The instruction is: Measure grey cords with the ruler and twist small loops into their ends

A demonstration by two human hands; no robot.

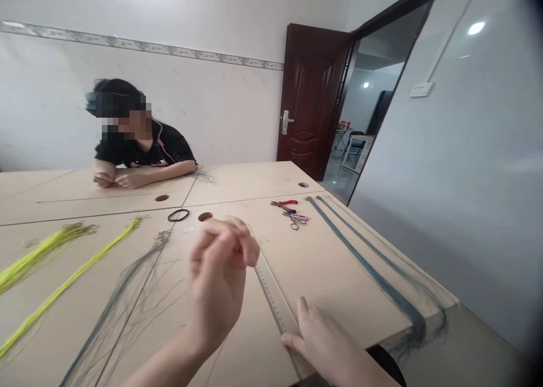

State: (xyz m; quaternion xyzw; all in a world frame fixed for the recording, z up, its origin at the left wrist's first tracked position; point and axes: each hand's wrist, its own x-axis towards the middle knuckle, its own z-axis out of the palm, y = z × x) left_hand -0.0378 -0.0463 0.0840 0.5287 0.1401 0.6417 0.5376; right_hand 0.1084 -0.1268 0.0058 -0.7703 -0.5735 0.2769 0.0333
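Observation:
My left hand point(220, 268) is raised over the table, its fingers curled in toward the thumb. Whatever it may hold is too thin or hidden to make out. A long clear ruler point(271, 296) with marks along it lies beneath and to the right of it, running away from me. My right hand point(324, 336) rests low at the ruler's near end. Its thumb touches the ruler, and the index finger is stretched apart from the thumb. To the left lies a loose bundle of grey-green cords point(123, 285) with small metal ends.
Yellow cord bundles point(76, 276) lie at far left. Pliers point(283, 205) and pink-handled scissors point(296, 218) sit ahead; a black band point(179, 215) lies near table holes. Blue-grey cords point(360, 257) hang over the right edge. A person point(144, 143) leans on the table opposite.

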